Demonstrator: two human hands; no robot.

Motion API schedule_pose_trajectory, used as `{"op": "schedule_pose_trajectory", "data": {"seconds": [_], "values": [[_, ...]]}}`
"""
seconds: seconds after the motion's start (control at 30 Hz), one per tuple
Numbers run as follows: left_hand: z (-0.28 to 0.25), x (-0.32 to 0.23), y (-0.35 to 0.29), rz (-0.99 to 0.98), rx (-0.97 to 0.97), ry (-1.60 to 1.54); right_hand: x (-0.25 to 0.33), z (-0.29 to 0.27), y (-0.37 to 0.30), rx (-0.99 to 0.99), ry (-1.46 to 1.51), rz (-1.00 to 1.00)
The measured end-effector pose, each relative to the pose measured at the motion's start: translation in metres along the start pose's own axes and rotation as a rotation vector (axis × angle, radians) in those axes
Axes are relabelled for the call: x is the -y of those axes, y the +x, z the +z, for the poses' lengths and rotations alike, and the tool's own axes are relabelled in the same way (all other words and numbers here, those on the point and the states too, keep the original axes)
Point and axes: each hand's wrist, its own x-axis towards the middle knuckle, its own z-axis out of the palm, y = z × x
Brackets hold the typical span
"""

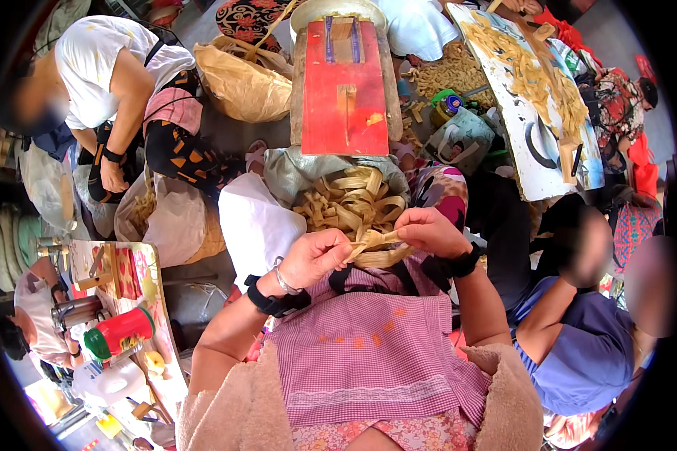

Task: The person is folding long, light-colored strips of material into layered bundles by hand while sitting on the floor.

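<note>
While above one strip heap (pixel 334 204), two hands (pixel 316 255) tight on one tan strip (pixel 371 240)

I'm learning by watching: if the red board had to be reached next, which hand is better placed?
Probably the right hand: it sits farther forward, nearer the red board, than the left hand. Both pinch the tan strip, so it would need freeing.
</note>
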Motion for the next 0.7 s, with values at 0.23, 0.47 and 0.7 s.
{"op": "schedule_pose_trajectory", "data": {"seconds": [0.23,0.47,0.7], "values": [[-0.005,-0.007,0.032,-0.317,0.103,-0.358,0.011,0.022,0.018,0.065,-0.182,-0.048],[-0.015,0.004,0.030,-0.288,0.040,-0.402,0.013,0.008,0.023,0.082,-0.259,-0.066],[-0.053,-0.028,0.069,0.116,-0.253,0.644,0.045,-0.022,0.054,-0.029,-0.712,-0.139]]}}
